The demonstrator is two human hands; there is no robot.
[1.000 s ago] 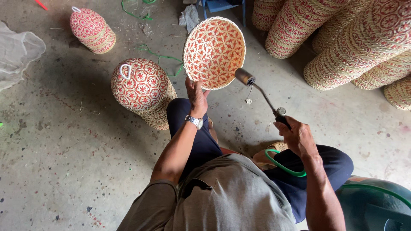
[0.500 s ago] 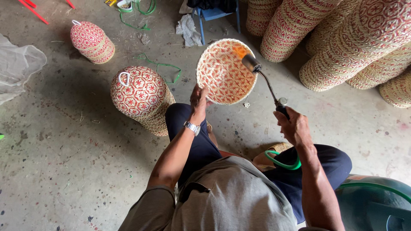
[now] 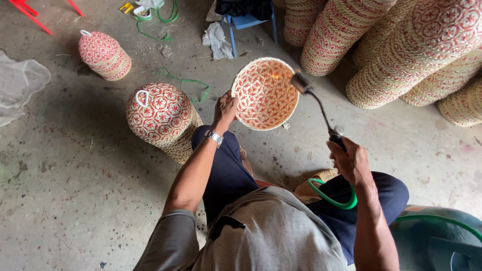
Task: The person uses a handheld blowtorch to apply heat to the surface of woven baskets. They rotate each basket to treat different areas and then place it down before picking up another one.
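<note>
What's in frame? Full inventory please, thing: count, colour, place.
round woven basket with red star pattern: 1, red and tan, held tilted, opening toward camera
metal gas torch with long neck: 1, dark, head at the basket's rim, small flame inside
green hose: 1, looped by the right knee
stacks of upturned woven baskets: 2, red and tan, floor left
long stacks of woven baskets: several, lying top right
blue stool: 1, top centre
white cloth scraps: beside the stool
clear plastic sheet: 1, left edge
concrete floor: grey, stained
left hand: grips basket rim, wristwatch on
right hand: grips torch handle
</note>
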